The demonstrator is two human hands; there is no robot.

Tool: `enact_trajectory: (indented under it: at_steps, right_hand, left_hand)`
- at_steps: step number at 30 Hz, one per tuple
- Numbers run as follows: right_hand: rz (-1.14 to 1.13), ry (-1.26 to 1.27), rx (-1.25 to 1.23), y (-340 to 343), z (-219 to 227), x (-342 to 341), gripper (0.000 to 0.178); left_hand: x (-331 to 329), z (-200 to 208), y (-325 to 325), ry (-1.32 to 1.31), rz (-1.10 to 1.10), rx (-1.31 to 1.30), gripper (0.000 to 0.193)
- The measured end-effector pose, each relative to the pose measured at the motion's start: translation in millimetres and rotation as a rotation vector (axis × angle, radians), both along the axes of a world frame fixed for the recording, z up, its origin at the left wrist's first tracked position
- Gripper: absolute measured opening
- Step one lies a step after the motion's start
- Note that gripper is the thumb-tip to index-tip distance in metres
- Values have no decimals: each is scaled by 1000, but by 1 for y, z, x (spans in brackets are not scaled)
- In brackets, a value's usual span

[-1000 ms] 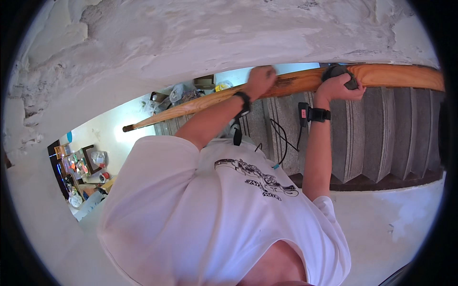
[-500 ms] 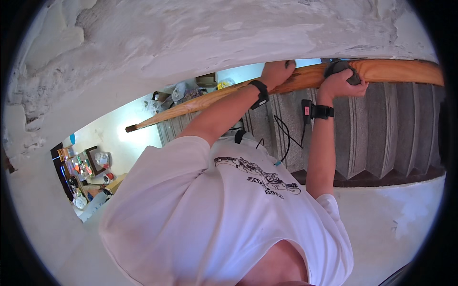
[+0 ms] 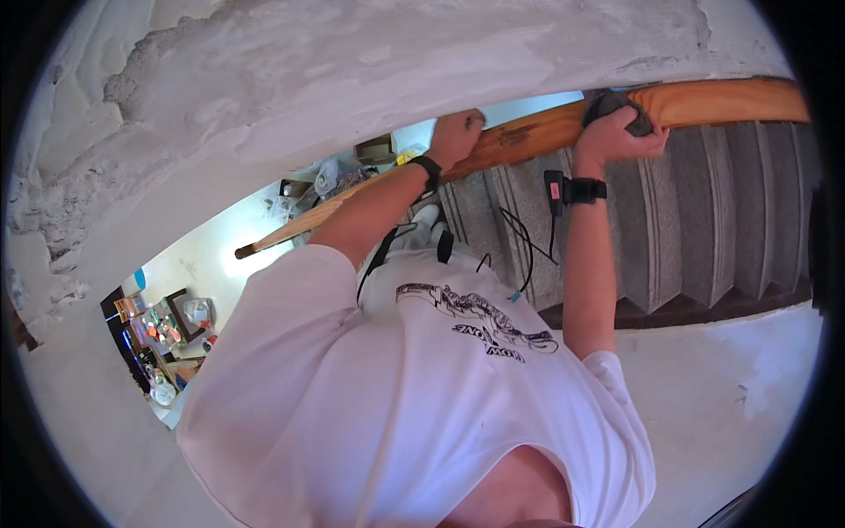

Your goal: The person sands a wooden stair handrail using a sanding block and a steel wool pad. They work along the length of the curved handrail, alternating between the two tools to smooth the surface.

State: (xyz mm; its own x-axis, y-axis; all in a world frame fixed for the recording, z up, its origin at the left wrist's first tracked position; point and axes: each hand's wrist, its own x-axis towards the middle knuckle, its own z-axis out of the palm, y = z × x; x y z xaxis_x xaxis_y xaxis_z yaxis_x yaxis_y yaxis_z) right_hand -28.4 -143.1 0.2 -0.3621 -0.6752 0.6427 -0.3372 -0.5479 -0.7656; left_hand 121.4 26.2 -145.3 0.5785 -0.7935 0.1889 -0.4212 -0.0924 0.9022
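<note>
A long varnished wooden handrail (image 3: pixel 546 127) runs from the upper right down to the left. My left hand (image 3: pixel 456 139) is closed over the rail, its fingertips hidden on the far side. Farther right along the same rail, my right hand (image 3: pixel 609 141) grips a dark grey pad (image 3: pixel 621 113), pressed against the wood. What the pad is made of I cannot make out. Between the two hands the wood bears a dark, worn patch (image 3: pixel 518 134). Each wrist wears a black band, and the right one (image 3: pixel 584 190) carries a small box with a cable.
Grey stair treads (image 3: pixel 651 220) descend beneath the rail. A rough, peeling plaster wall (image 3: pixel 352 62) crosses the top. Black cable (image 3: pixel 526 255) loops near my waist. Below at left lie bags (image 3: pixel 327 176), a cardboard box (image 3: pixel 377 150) and a cluttered table (image 3: pixel 158 334).
My left hand has slid left along the handrail, uncovering the dark patch. My right hand still presses the pad at about the same stretch of rail. The view has shifted slightly.
</note>
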Motion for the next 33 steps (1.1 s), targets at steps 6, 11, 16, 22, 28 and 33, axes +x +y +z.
enact_trajectory:
  at_steps: [6, 11, 16, 22, 28, 33]
  right_hand:
    - [36, -28, -4, 1, 0, 7, 28]
    - [44, -47, -28, 3, -3, 5, 27]
    - [39, -69, -58, -2, -4, 8, 26]
    - [12, -18, -20, 3, 1, 2, 24]
    - [30, -51, -38, 2, -3, 8, 24]
    - [33, -49, -25, 1, -1, 7, 25]
  left_hand:
    - [-26, 35, -52, -95, 29, -132, 26]
    - [-8, 17, -7, -86, -132, -9, 26]
    - [-16, 15, -10, -171, 24, -154, 23]
    - [-35, 80, -28, -313, -143, 4, 25]
    - [-17, 61, 1, -258, -130, 22, 27]
    - [-15, 52, -23, -192, -167, -92, 28]
